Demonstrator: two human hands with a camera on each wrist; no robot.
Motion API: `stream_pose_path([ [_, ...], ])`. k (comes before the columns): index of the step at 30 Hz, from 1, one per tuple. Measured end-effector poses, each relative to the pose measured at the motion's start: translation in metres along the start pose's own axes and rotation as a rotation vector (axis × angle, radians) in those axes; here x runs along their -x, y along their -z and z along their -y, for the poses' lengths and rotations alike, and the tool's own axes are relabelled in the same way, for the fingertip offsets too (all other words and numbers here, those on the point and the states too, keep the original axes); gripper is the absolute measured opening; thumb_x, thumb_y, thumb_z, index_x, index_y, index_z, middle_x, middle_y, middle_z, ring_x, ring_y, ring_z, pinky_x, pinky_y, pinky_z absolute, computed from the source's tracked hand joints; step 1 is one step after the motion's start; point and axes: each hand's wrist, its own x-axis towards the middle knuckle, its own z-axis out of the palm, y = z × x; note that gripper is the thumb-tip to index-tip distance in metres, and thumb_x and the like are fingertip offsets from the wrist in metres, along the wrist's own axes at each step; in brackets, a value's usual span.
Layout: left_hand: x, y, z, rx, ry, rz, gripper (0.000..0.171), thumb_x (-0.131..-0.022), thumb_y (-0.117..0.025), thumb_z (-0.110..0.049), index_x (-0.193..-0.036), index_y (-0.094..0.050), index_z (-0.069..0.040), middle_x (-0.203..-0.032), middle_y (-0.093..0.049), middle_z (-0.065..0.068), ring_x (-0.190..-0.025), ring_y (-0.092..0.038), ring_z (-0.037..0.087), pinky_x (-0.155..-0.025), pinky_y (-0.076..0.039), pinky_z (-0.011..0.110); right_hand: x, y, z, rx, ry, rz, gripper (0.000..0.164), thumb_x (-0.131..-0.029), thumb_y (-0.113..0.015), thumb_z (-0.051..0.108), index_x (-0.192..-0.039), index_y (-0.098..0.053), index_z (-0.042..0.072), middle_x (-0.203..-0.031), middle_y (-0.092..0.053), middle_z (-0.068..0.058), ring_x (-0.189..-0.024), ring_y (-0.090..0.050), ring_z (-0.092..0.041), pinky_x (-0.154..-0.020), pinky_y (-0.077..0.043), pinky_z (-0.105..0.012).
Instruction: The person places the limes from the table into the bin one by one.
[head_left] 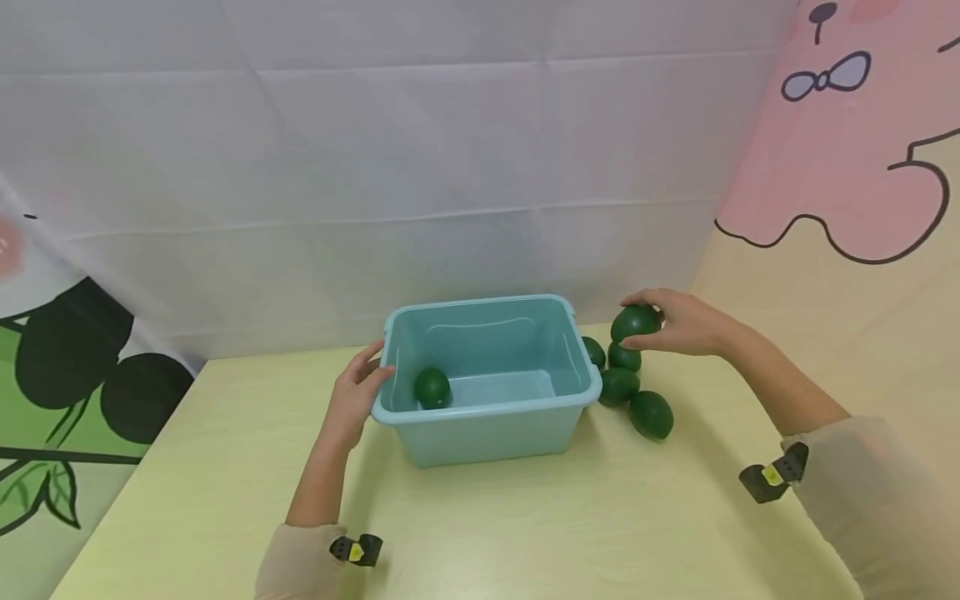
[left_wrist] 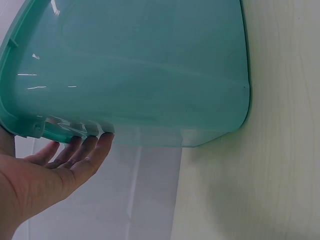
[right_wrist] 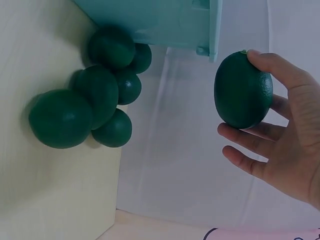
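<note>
A light blue plastic bin (head_left: 487, 437) stands on the table, with one dark green avocado (head_left: 432, 388) inside at its left. My left hand (head_left: 358, 390) grips the bin's left rim, thumb at the top edge and fingers beneath it. In the left wrist view those fingers (left_wrist: 92, 152) lie against the outer wall. Off the bin's right side, my right hand (head_left: 686, 323) holds another avocado (right_wrist: 243, 91) between thumb and fingers, raised above the table. Beneath it, several more avocados (head_left: 651, 415) are clustered on the table beside the bin.
The pale yellow table (head_left: 480, 533) ends at the back against a white cloth backdrop (head_left: 405, 167). To the right hangs a printed cloth with a pink cartoon figure (head_left: 840, 167). A black and green print (head_left: 75, 375) is at the left.
</note>
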Motion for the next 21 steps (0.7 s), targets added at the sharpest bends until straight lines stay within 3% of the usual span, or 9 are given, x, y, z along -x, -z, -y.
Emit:
stream_pose_path([
  [21, -0.003, 0.002, 0.005, -0.002, -0.003, -0.006, 0.056, -0.096, -0.048, -0.025, -0.148, -0.027, -0.022, -0.145, -0.039, 0.016, -0.127, -0.044, 0.035, -0.099, -0.04, 0.048, -0.024, -0.011, 0.026, -0.023, 0.047, 0.001, 0.062, -0.082, -0.068, 0.04, -0.131, -0.05, 0.008, -0.127, -0.055, -0.012, -0.109, -0.053, -0.027, -0.088, -0.048, -0.044],
])
